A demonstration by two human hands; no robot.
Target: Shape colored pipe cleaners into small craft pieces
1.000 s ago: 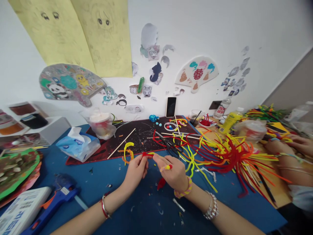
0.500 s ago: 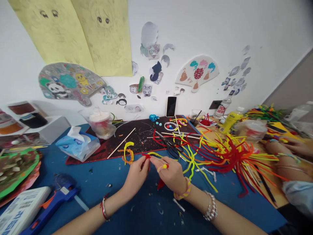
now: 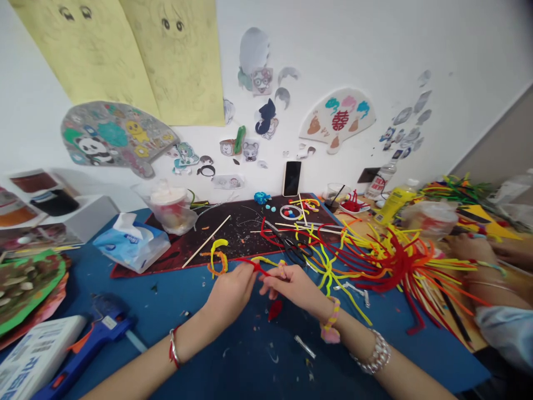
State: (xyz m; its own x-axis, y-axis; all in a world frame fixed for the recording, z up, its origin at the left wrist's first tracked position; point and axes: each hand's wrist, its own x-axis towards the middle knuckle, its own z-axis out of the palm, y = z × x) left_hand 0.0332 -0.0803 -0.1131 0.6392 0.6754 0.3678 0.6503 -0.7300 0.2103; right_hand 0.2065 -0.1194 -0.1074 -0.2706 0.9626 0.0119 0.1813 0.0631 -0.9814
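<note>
A short red pipe cleaner (image 3: 259, 269) stretches between my two hands over the blue table. My left hand (image 3: 233, 291) is closed on it, fingertips pinched. Its other end sits between the thumb and fingers of my right hand (image 3: 293, 286), which is also closed in a pinch. Below my right hand lies a small red fuzzy piece (image 3: 275, 310). A yellow pipe cleaner (image 3: 266, 260) lies just behind my fingers, and a curled yellow and orange shape (image 3: 217, 260) is to the left. Black-handled scissors (image 3: 293, 247) rest beyond my right hand.
Pipe cleaners (image 3: 395, 264) in red, yellow and orange spread over the right side. At left are a tissue pack (image 3: 131, 244) and a blue glue gun (image 3: 109, 324). A cup (image 3: 170, 205), a phone (image 3: 292, 178) and bottles stand at the back. Another person's arm (image 3: 485, 278) is at far right.
My right hand has moved slightly right and away from my left, exposing more of the red pipe cleaner between them. The red piece on the table is now more visible.
</note>
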